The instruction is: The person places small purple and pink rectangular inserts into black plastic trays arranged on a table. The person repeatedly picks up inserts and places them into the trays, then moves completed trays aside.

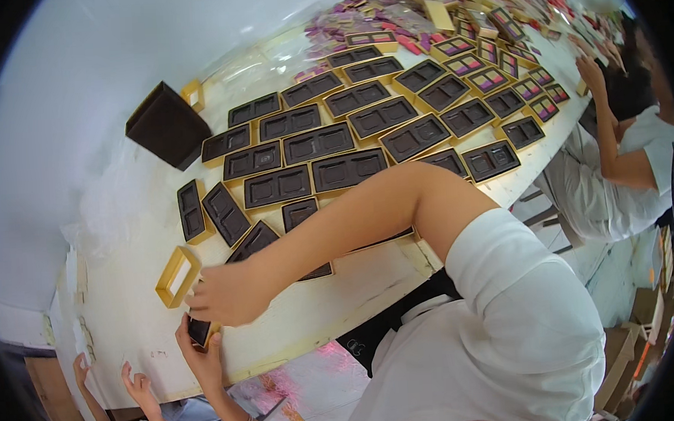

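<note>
My left hand (202, 362), with a silver bracelet on its wrist, grips a small gold box with a dark insert (199, 330) near the table's front edge at the left. Above the same box my right hand (233, 294) bends its fingers down to its upper end; their tips are partly hidden. Just beyond the hands lies an empty gold box frame (177, 277). Gold boxes with dark two-compartment trays (318, 142) spread in rows across the table, the closest partly under my right forearm.
A large dark open box (167, 126) stands at the back left. Filled colourful boxes (489, 79) and a heap of pink and purple packets (350, 27) lie at the far right. Another person's hands (142, 390) show at lower left; a co-worker (616, 158) sits at right.
</note>
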`<act>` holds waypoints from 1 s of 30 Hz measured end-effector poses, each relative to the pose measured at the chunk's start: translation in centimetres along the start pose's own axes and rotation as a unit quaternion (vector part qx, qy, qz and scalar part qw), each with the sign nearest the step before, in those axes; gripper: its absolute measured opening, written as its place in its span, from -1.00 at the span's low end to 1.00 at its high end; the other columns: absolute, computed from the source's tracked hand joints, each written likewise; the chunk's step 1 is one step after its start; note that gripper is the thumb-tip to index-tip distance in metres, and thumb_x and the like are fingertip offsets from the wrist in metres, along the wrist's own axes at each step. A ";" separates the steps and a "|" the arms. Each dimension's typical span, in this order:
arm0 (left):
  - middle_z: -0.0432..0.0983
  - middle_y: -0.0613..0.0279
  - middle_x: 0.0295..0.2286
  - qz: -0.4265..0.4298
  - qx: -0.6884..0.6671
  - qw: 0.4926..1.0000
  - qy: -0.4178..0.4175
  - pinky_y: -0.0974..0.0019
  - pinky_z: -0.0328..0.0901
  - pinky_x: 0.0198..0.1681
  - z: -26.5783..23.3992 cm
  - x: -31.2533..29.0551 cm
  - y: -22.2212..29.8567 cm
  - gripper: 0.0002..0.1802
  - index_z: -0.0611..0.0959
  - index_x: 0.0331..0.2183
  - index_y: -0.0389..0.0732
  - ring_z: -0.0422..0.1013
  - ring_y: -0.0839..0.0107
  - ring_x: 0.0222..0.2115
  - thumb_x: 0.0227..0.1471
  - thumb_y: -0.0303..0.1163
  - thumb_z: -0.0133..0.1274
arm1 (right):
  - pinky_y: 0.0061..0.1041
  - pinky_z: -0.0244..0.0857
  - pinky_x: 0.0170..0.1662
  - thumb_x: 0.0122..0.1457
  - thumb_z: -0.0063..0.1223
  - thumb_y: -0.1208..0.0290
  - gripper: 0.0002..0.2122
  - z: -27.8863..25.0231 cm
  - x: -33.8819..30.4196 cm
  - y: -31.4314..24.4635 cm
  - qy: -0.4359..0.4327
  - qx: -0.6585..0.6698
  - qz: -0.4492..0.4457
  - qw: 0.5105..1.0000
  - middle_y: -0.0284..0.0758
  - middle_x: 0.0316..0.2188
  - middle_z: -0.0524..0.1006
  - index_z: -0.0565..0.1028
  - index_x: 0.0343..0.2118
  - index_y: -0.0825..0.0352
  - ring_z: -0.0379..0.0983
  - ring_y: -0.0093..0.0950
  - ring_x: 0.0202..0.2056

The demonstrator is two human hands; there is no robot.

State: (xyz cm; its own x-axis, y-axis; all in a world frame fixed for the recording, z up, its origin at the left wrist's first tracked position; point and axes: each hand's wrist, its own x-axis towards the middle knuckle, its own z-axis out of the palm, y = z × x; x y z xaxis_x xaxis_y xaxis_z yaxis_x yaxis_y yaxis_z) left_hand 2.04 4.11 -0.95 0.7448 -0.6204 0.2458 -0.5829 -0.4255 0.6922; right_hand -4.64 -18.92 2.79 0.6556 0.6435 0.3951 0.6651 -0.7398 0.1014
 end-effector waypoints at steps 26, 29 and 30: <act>0.28 0.03 -0.06 0.390 0.250 0.853 -0.241 -0.11 -0.05 0.04 21.0 1.9 20.1 -0.58 0.50 -0.15 0.07 0.19 0.06 -0.02 -0.11 -0.05 -0.02 | -0.37 0.30 -0.30 0.15 -0.28 0.22 -0.67 15.8 -55.5 -33.2 -0.057 0.325 0.930 0.165 -0.17 -0.40 0.50 0.41 -0.21 0.36 0.42 -0.39 -0.33; 0.30 0.09 -0.07 0.387 0.240 0.857 -0.241 -0.03 -0.02 0.04 20.7 1.1 19.5 -0.61 0.49 -0.14 0.14 0.21 0.09 -0.04 -0.05 -0.05 -0.06 | -0.39 0.29 -0.31 0.14 -0.26 0.26 -0.70 12.1 -56.2 -29.7 -0.049 0.272 0.941 0.196 -0.19 -0.42 0.50 0.42 -0.24 0.37 0.41 -0.42 -0.35; 0.31 0.10 -0.07 0.387 0.233 0.857 -0.249 0.00 -0.01 0.03 20.7 1.0 19.6 -0.62 0.49 -0.13 0.16 0.21 0.10 -0.04 -0.04 -0.06 -0.07 | -0.40 0.29 -0.31 0.14 -0.26 0.28 -0.71 10.7 -56.4 -28.7 -0.048 0.258 0.942 0.207 -0.19 -0.42 0.50 0.42 -0.24 0.37 0.41 -0.42 -0.35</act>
State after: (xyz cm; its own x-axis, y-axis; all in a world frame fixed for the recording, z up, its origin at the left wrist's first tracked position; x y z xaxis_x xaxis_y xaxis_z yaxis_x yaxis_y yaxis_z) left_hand -15.38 -18.50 -1.20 -0.0873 -0.9901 0.1097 -0.9923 0.0961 0.0778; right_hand -56.89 -31.91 -32.18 -0.0878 -0.6741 -0.7334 -0.8711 0.4090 -0.2716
